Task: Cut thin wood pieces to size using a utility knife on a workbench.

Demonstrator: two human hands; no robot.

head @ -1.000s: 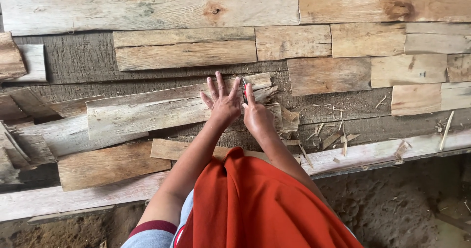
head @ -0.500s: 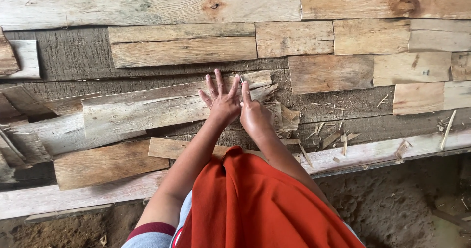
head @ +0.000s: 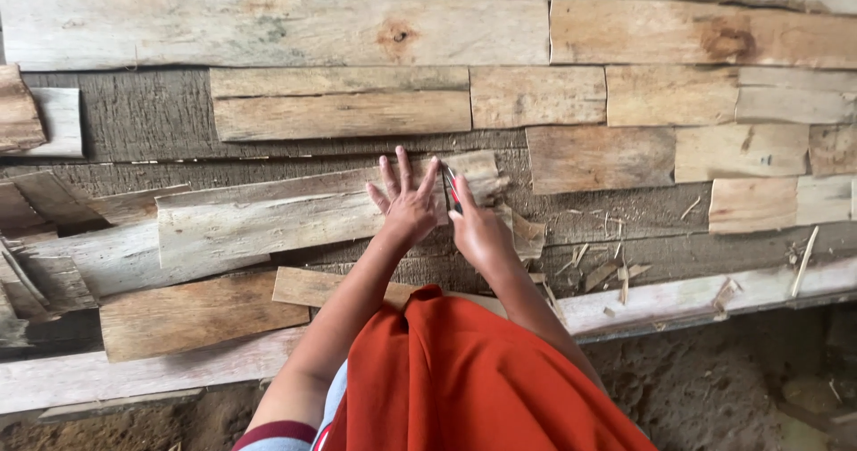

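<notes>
A long pale plank (head: 295, 214) is lying slantwise across the stack of boards (head: 268, 31), and the left hand (head: 406, 203) is pressing flat on its right end with fingers spread, holding nothing. The right hand (head: 478, 232) is pinching a thin red pencil (head: 451, 187) just beside the left fingertips, tip to the wood. Marking seems to be under way, calling for a steady plank.

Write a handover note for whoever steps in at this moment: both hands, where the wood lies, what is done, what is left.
Left hand: flat, fingers spread, pressing on the long pale plank.
Right hand: beside it, gripping a thin red-and-dark tool against the plank's right end.
Done: rows of cut wood pieces lie fitted side by side further up.
Left: this plank lies tilted and unfitted; loose offcuts and splinters lie around.
</notes>
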